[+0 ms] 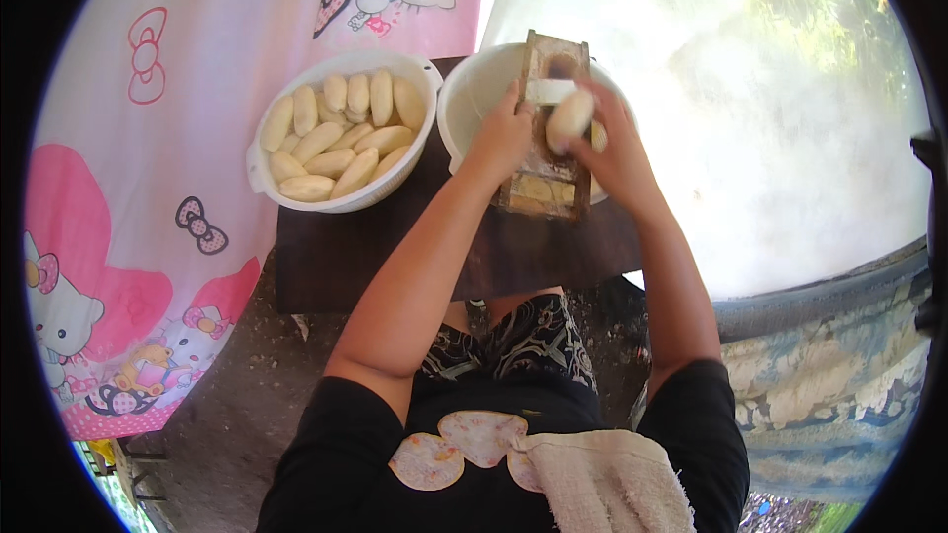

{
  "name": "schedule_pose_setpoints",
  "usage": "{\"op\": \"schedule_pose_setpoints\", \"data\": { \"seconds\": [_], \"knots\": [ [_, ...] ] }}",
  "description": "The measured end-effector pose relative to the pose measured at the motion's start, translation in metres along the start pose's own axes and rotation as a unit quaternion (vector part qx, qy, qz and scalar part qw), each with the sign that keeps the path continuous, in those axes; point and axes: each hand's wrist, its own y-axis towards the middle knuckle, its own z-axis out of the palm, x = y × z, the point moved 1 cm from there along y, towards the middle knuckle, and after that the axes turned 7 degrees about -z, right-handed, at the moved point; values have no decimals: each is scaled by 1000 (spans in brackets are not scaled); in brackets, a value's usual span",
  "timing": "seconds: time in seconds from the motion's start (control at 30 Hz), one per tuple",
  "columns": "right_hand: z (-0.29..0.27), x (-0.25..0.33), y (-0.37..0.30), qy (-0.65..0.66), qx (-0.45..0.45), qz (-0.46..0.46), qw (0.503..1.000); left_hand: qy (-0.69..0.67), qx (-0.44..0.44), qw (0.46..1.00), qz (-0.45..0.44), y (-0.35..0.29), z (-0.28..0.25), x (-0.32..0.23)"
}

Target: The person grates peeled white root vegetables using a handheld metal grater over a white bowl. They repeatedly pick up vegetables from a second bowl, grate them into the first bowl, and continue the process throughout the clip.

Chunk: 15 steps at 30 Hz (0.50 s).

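Note:
A wooden slicer (545,193) with a pale blade plate rests tilted across a white basin (462,104). Its left rail is gripped by my left hand (504,138), fingers closed round the edge. Over the slicer's middle, my right hand (619,146) holds a peeled banana (570,118), slightly smeared by motion. Whether the banana touches the blade cannot be made out. To the left stands a white basket (433,84) with several peeled bananas (321,140) heaped in it. The basin's inside is partly hidden by the slicer and my hands.
Both containers stand on a low dark table (395,252) before my knees. A pink and white printed curtain (212,69) hangs at the left, and a pale sheet (731,138) at the right. A beige towel (607,479) lies over my lower front.

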Motion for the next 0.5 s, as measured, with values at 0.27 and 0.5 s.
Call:
{"op": "schedule_pose_setpoints", "data": {
  "seconds": [0.27, 0.5],
  "knots": [
    [4, -43, 70, -60, -6, 58, 996, 18, 1, 1000, -7, -7, -4, -10],
    [3, -16, 4, -25, 29, -68, 997, 22, -5, 1000, -6, -6, -2, -6]
  ]
}}
